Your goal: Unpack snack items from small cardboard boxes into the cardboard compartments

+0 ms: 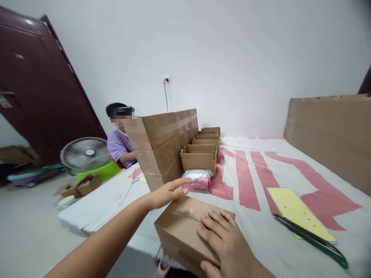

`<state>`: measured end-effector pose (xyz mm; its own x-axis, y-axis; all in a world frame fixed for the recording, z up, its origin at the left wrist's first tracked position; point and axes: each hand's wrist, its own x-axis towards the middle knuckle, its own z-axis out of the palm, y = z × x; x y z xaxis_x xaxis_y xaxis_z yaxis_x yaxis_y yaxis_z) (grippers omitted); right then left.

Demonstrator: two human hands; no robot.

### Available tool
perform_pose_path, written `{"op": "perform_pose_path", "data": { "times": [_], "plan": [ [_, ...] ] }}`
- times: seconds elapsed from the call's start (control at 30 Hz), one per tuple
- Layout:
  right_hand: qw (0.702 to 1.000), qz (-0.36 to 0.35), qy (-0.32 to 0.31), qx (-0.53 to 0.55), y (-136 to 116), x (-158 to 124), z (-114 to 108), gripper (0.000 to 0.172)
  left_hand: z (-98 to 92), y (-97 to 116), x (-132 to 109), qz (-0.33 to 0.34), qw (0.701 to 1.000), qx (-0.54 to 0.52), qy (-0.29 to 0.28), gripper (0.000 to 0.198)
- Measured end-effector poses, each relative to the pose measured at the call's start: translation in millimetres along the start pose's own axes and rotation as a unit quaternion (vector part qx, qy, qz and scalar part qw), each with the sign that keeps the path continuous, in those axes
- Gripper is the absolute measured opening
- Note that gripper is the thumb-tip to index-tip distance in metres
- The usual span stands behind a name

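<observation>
Your right hand [228, 247] pressed flat on the box [182, 227], fingers spread (wise, so near the edge); your left hand [166, 195], fingers open, hovered by the pink packet [197, 179] at twelve o'clock.

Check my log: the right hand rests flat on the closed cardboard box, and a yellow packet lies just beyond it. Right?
Not quite: the head view shows the packet is pink, not yellow. The right hand does rest on the closed cardboard box.

Bright, even light; warped edges
</observation>
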<state>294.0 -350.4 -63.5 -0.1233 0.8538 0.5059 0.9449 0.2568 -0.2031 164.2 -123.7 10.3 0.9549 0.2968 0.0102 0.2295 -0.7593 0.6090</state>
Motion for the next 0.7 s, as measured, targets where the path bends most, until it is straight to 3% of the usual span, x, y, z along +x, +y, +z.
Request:
{"op": "perform_pose_path", "data": {
  "times": [0.07,0.17,0.37,0.5,0.7],
  "plan": [
    [0.998,0.035,-0.030,0.044,-7,0,-9,0.056,15.2,12,-8,0.016,0.992,0.122,-0.025,0.067],
    [0.994,0.058,-0.034,0.080,-14,-1,-18,0.053,37.7,19,-12,0.001,0.971,0.240,-0.012,0.072],
    [0.994,0.035,0.009,0.104,-1,-4,-17,0.051,48.6,25,-10,-0.038,0.967,0.252,0.001,0.073],
    [0.993,0.003,-0.009,0.117,23,-7,-26,0.053,59.4,33,-2,-0.054,0.964,0.258,0.030,0.074],
    [0.990,0.012,-0.033,0.134,44,-17,-50,0.053,78.6,47,17,-0.061,0.969,0.232,0.053,0.079]
  ]
}}
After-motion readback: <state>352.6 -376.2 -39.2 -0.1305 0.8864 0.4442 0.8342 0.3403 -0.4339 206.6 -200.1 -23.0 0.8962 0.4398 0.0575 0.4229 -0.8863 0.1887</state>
